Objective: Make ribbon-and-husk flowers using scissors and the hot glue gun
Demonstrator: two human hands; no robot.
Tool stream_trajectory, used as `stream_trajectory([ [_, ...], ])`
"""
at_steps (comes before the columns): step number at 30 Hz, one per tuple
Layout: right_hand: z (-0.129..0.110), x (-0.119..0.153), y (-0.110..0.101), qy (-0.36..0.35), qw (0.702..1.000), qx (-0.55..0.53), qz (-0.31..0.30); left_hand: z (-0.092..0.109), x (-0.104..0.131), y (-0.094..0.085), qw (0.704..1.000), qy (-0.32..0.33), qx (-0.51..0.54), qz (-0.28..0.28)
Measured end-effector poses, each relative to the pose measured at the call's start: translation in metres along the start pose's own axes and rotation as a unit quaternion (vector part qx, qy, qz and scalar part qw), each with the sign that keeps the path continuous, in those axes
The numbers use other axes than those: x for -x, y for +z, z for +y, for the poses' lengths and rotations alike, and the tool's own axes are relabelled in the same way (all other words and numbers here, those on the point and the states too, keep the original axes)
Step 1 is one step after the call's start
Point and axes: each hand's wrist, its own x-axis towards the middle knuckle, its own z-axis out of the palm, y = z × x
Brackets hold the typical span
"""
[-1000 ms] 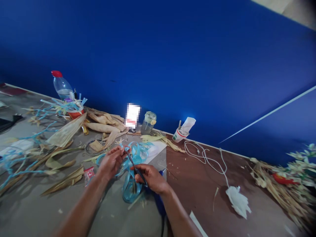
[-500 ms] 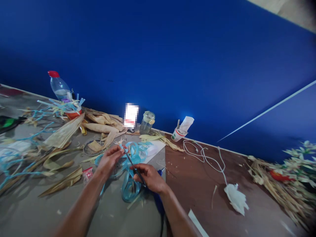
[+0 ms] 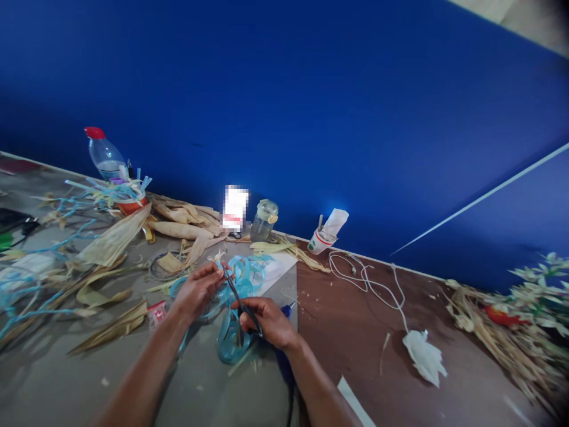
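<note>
My left hand pinches a small pale flower-like piece, with a bit of light blue ribbon at its base. My right hand is closed round the handles of dark scissors. Their blades point up and left, with the tips at the left fingertips, and look slightly apart. Under and between both hands lies a loose, curled light blue ribbon. A dark blue tool with a cord lies partly hidden beneath the right forearm.
Dried husks and blue-wrapped stems spread over the left. Along the wall stand a bottle, a lit, blurred-out screen, a jar and a cup. Rightward lie a white cable and dried stalks.
The scissor blades look a little further apart than before. Both hands stay in nearly the same place, and the view has shifted very slightly.
</note>
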Motion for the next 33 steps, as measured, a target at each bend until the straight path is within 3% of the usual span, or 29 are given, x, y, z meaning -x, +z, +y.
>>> stream_trajectory([
  [8, 0.005, -0.003, 0.004, -0.009, 1.000, 0.008, 0.000, 0.003, 0.003, 0.004, 1.000, 0.007, -0.001, 0.021],
  [18, 0.003, -0.002, 0.010, -0.024, 0.999, 0.019, 0.011, 0.003, 0.005, 0.005, 1.000, 0.020, 0.001, -0.005],
  [27, 0.006, -0.005, 0.011, -0.010, 1.000, -0.006, 0.007, 0.000, 0.000, -0.001, 1.000, 0.004, 0.008, -0.003],
  [33, 0.003, -0.003, 0.013, -0.014, 1.000, -0.017, 0.009, 0.003, 0.003, 0.003, 1.000, -0.005, 0.016, 0.018],
])
